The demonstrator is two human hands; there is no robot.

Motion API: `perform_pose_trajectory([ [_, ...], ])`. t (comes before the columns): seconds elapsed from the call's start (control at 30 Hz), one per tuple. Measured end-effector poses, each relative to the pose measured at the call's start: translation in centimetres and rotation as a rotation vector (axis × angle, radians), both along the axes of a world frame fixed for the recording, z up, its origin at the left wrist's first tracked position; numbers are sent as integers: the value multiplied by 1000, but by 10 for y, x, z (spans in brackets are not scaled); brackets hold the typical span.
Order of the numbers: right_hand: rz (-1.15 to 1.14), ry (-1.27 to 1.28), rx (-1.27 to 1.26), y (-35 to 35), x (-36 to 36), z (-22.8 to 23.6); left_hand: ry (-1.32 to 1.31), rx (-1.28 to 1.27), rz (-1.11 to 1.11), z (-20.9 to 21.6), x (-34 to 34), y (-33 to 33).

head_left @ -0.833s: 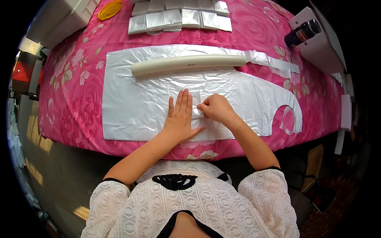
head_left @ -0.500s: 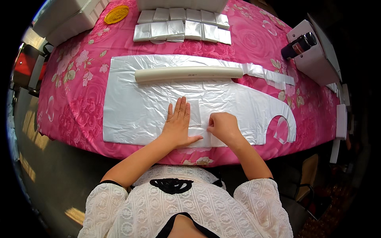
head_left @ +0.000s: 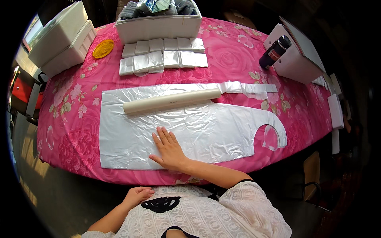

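Note:
A whitish, shiny plastic apron lies spread on the table, with a rounded cut-out at its right end and a strap strip at its far side. My right hand rests flat on the apron's near part, fingers spread, holding nothing. Across the far half of the sheet lies a long cream-coloured tube, slightly slanted. My left hand is off the table, close to my waist. Its fingers are loosely stretched out, and nothing shows in it.
Two rows of folded plastic packets stand before a white foam box filled with bagged items. At the far left are stacked foam boxes and a yellow round dish. A dark bottle stands by a white box at right.
My left hand has left the apron and come back to my waist. My right hand has moved left and opened flat on the sheet. The view has shifted, showing more of the table's far side.

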State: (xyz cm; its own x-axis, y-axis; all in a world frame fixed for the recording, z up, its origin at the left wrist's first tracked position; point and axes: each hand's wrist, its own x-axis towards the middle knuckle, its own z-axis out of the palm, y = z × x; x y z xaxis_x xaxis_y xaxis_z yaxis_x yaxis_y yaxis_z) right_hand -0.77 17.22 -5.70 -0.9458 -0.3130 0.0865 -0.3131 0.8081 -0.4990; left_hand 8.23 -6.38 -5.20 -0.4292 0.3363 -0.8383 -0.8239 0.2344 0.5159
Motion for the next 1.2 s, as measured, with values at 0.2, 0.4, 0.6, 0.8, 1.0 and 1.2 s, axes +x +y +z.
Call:
perform_pose_trajectory([
  [0.2, 332, -276, -229, -76, 62, -2, -178, 156, 266, 10, -14, 5],
  [0.4, 492, -126, -263, -46, 40, 26, 664, -419, -619, 43, -33, 10],
  [0.6, 404, -31, -349, 30, -15, 42, 1209, -379, -440, 64, -57, 27],
  [0.8, -483, 97, -1143, 151, -169, 49, 810, -251, -182, 60, -56, 27],
  [1.0, -954, 80, -630, 229, -265, -5, 771, -74, -171, 61, -71, 46],
  [1.2, -1045, -19, 106, 199, -272, 15, 699, -59, -214, 63, -68, 49],
])
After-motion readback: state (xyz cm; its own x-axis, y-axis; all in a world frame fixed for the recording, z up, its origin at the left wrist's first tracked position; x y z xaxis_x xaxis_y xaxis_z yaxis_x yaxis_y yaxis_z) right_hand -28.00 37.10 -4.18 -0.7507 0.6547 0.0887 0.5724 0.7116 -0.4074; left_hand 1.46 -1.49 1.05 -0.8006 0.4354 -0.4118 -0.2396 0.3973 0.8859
